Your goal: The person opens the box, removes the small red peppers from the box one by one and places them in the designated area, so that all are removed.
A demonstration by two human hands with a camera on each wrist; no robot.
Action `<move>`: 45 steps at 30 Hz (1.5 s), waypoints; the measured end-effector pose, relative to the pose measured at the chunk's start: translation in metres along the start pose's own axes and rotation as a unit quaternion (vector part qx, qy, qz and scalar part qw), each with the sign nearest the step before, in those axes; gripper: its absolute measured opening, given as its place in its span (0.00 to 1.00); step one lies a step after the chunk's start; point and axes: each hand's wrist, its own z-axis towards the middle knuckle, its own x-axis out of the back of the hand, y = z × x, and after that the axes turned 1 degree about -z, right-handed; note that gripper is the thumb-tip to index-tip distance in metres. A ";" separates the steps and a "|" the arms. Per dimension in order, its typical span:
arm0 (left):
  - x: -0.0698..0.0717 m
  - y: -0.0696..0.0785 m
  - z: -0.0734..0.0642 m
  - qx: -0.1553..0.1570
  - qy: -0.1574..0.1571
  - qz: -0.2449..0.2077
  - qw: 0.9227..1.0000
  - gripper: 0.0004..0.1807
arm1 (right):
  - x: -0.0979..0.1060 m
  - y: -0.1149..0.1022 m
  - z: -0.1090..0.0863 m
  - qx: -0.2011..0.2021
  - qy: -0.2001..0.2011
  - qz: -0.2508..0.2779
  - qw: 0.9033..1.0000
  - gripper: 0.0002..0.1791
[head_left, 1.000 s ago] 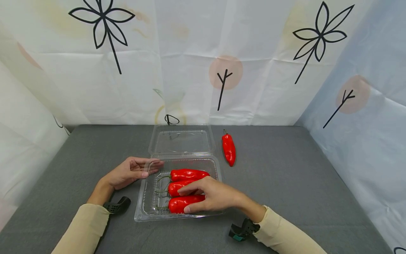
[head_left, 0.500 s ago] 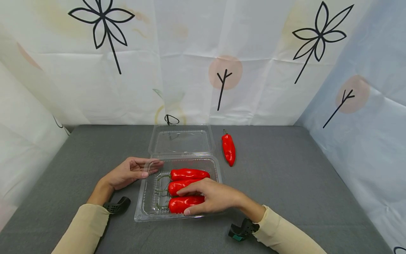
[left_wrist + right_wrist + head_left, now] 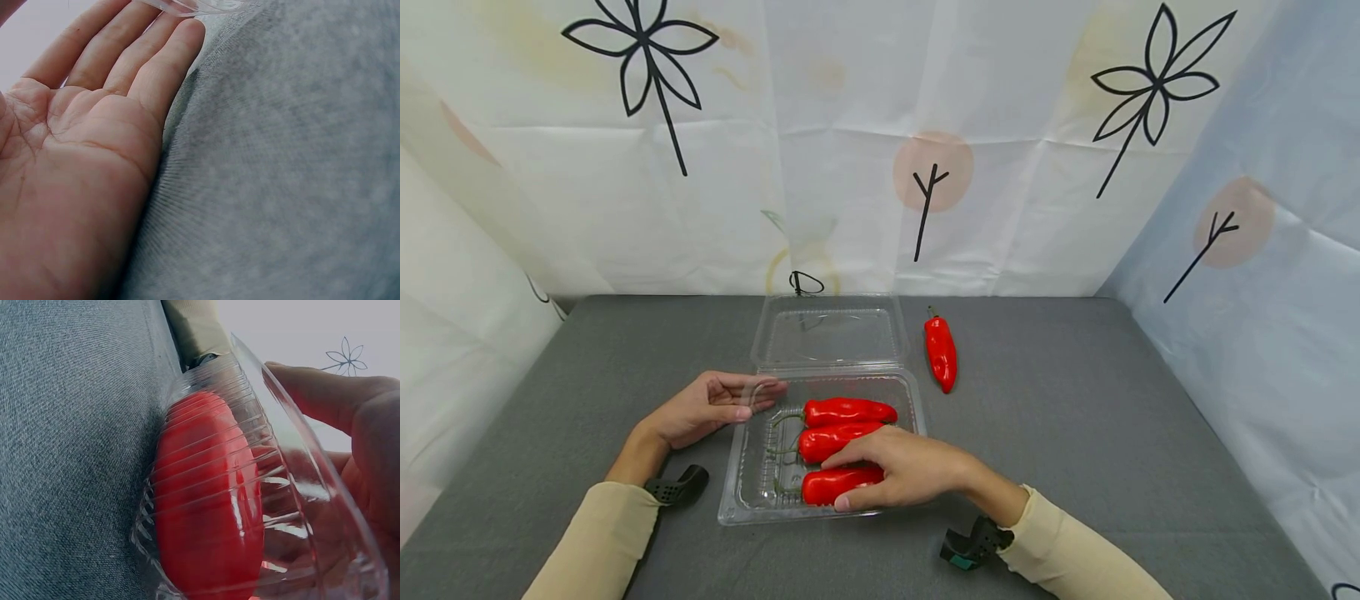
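Observation:
A clear plastic container (image 3: pixel 739 500) sits on the table, holding three red peppers side by side, stems to the left. My right hand (image 3: pixel 910 468) reaches over its right end, thumb and fingers around the nearest pepper (image 3: pixel 833 485). Through the clear wall, the right wrist view shows this pepper (image 3: pixel 206 500) low inside, with the thumb above the rim. Just beyond it lie the middle pepper (image 3: pixel 827 442) and the far pepper (image 3: pixel 850 411). My left hand (image 3: pixel 700 407) rests at the container's back left corner, fingers extended along the wall; the left wrist view shows its bare palm (image 3: pixel 81 169).
The container's lid (image 3: pixel 831 329) lies folded back behind it. Another red pepper (image 3: pixel 941 354) lies on the grey tabletop (image 3: pixel 1075 417), right of the lid. A printed white cloth (image 3: pixel 850 167) stands along the back.
The nearest pepper has shifted slightly to the right within my right hand, whose fingers have drawn back a little toward it from the middle pepper. My left hand has stayed still.

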 end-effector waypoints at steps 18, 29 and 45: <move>0.000 0.001 0.000 -0.001 -0.001 0.004 1.000 0.29 | 0.002 0.002 -0.001 0.016 0.003 0.062 0.998 0.24; 0.001 -0.002 0.000 -0.004 -0.004 0.004 1.000 0.29 | 0.003 0.005 -0.002 0.041 0.049 0.094 0.994 0.23; 0.001 -0.001 0.000 -0.007 -0.004 0.007 1.000 0.29 | 0.008 0.000 -0.002 0.026 0.134 0.200 0.970 0.21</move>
